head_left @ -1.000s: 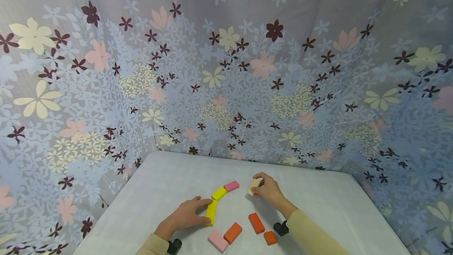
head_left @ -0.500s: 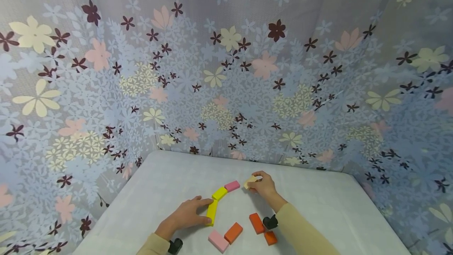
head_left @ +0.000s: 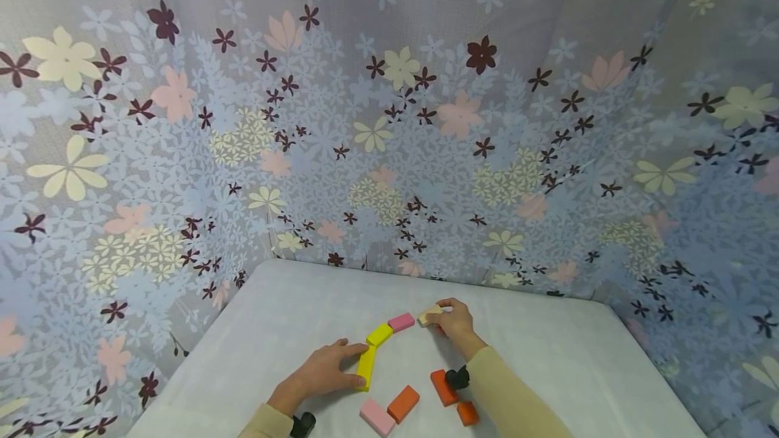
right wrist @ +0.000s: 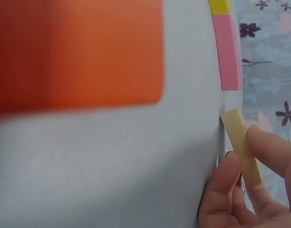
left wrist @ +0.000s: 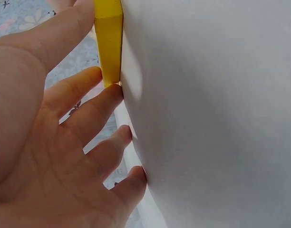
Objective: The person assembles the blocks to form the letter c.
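Note:
My left hand (head_left: 325,367) holds a long yellow block (head_left: 367,365) lengthwise on the table, index finger at its far end and thumb near its close end; its other fingers are spread in the left wrist view. A second yellow block (head_left: 380,334) and a pink block (head_left: 402,322) continue from it in a curved row. My right hand (head_left: 456,322) pinches a cream-coloured wooden block (right wrist: 241,147) between thumb and fingers. That block is tilted in the right wrist view, a short gap from the end of the pink block.
Nearer on the white table (head_left: 292,309) lie a light pink block (head_left: 376,418) and an orange block (head_left: 404,403) with corners close together. A red-orange block (head_left: 443,387) and a small orange one (head_left: 468,414) are beside the right sleeve. Flowered cloth (head_left: 377,154) hangs behind.
My right hand has moved left with the cream block, bringing it close to the pink block and turning it more in line with the row. My left hand has stayed at the long yellow block.

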A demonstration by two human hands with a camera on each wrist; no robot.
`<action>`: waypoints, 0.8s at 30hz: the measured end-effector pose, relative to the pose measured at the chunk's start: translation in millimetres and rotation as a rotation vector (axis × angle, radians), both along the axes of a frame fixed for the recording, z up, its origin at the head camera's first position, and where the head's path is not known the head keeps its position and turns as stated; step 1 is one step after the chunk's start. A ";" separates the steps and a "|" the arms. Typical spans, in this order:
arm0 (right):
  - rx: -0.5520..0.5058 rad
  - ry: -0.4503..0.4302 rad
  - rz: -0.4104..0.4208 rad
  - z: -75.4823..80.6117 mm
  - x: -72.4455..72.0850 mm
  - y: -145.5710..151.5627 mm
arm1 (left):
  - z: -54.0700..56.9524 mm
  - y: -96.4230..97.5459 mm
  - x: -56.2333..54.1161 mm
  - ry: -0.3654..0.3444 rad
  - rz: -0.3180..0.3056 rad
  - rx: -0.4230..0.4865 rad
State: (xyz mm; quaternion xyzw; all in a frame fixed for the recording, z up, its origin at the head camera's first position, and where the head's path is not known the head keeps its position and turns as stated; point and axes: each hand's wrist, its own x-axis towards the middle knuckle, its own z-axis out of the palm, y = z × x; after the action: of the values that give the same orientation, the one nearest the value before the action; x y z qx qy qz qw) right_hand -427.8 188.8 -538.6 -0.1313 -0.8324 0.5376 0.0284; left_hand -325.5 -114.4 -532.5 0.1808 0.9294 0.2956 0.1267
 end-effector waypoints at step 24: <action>0.217 0.019 0.030 10.5 11.1 -15.3 | 3.6 0.6 2.7 -0.008 0.001 0.008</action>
State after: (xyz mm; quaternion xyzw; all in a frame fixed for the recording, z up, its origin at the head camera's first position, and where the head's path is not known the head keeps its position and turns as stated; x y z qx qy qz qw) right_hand -416.7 173.5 -528.1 -0.1098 -0.8874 0.4458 0.0420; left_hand -322.8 -113.7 -529.0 0.1796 0.9277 0.3003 0.1297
